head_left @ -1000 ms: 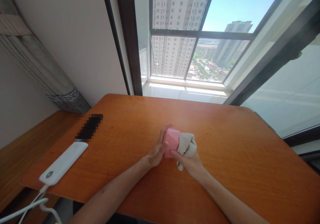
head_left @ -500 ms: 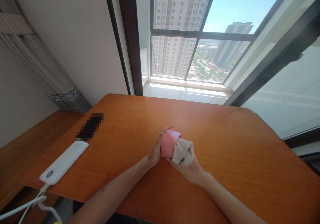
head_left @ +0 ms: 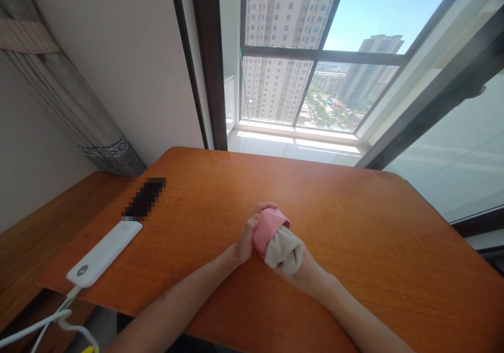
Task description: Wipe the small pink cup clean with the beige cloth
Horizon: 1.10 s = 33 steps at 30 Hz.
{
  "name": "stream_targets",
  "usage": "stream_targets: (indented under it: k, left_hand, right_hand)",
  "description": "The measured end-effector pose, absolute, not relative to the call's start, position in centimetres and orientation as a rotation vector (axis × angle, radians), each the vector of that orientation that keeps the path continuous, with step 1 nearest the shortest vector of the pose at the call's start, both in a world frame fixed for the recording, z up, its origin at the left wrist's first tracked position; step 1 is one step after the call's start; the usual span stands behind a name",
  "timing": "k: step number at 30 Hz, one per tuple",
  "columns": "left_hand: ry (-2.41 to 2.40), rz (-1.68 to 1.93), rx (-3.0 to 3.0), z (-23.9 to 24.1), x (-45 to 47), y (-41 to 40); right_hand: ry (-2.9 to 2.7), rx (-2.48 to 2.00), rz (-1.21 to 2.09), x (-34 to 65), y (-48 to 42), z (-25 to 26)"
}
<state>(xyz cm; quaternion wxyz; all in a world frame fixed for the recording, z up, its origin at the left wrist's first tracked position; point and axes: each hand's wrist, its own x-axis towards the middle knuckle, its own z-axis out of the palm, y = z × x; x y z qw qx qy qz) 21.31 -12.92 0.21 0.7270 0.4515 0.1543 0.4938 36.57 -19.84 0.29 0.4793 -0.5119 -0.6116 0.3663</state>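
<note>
Above the near middle of the wooden table (head_left: 346, 227), my left hand (head_left: 246, 240) is wrapped around a smooth pink cup-like object (head_left: 269, 226), thumb on its near side and fingertips over the far side. The object tilts, with its rim toward the right. A crumpled beige cloth (head_left: 284, 250) bunches against that rim, and part of it may be inside; I cannot tell how deep. Under and behind the cloth lies my right hand (head_left: 309, 274), closed on it, its fingers mostly hidden by the cloth and the pink object.
On the table's left side a white power bank (head_left: 104, 253) lies with a white cable (head_left: 65, 311) running off the near edge. Beyond it is a dark pixelated item (head_left: 145, 198). A grey curtain (head_left: 79, 95) hangs at left; a large window (head_left: 315, 53) stands behind the table.
The pink object has turned slightly, so more of its rim shows. My right hand and the cloth have shifted a little down and toward me. The whole view has moved slightly.
</note>
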Motion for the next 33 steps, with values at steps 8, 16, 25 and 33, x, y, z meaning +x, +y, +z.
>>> stream_targets:
  k: [8,16,25,33]
  left_hand:
    - [0.379,1.306,1.771,-0.5,20.5,-12.5]
    - [0.313,1.119,1.060,-0.2,21.4,-13.2]
    - [0.349,1.306,1.942,-0.7,20.7,-12.4]
    - [0.397,1.156,1.132,-0.4,21.5,-13.5]
  right_hand:
    - [-0.875,-1.108,1.263,35.9,-19.1,3.5]
    - [-1.558,-1.186,0.872,36.7,-20.0,0.4]
    - [-0.733,-1.090,1.274,35.9,-19.1,4.0]
    - [-1.550,-1.250,0.901,37.6,-19.6,0.8]
